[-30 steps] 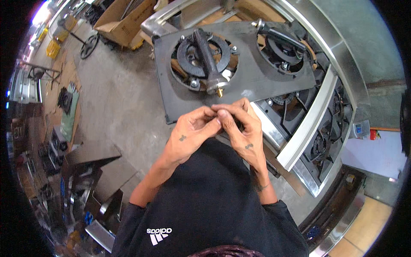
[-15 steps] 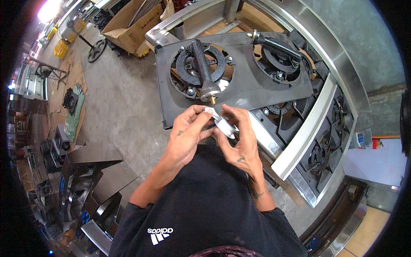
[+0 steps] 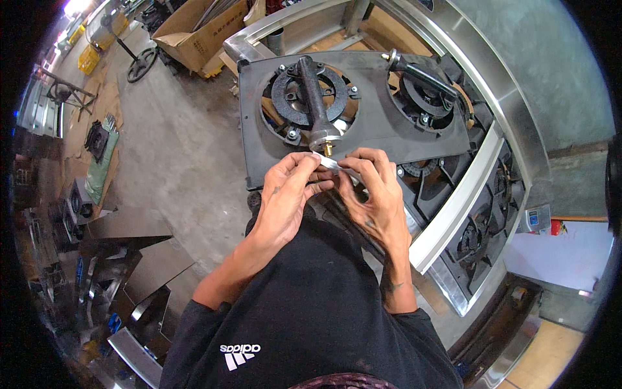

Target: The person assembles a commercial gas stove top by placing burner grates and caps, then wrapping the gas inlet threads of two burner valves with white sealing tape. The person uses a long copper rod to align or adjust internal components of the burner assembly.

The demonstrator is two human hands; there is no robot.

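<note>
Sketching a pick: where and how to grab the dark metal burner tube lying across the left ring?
Probably best mid-shaft on the dark metal burner tube, from above, fingers closing from left and right. It's slim there and runs lengthwise away from the person. The near end flares, ends in a small brass nozzle and sits close to the left hand and right hand.

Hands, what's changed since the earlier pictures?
The left hand and right hand have drawn slightly apart since the first picture, and the white strip they pinch has come into view, near the brass fitting. The black stovetop stayed put.
</note>
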